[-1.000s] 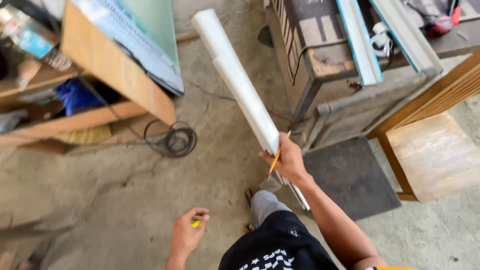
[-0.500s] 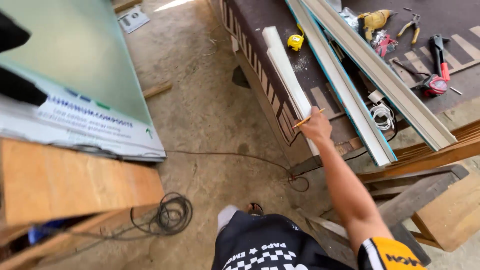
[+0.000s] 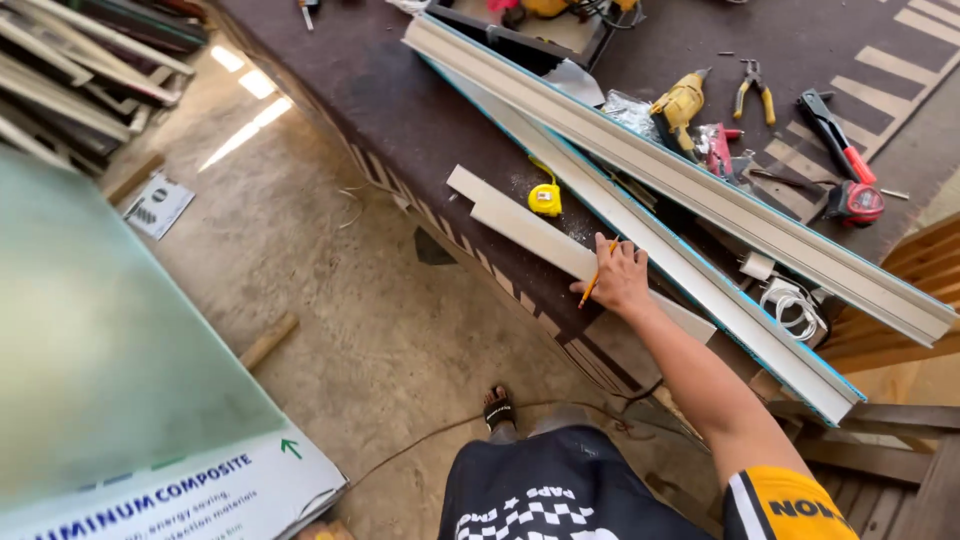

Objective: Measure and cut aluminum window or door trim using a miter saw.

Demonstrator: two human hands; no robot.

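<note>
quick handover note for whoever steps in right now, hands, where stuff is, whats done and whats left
Right hand: pressing the pale flat strip onto the dark workbench, orange pencil between its fingers.
Left hand: not in view.
Yellow tape measure sits just beyond the strip; two long grey profiles lie alongside, hand tools behind them.
Done: strip laid flat on the bench.
Left: no pencil mark visible on the strip; it appears unmarked.

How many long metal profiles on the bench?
2. One profile lies just beyond the right hand and the flat strip it presses; the other profile lies farther back beside the tools. More may be hidden off-frame.
</note>
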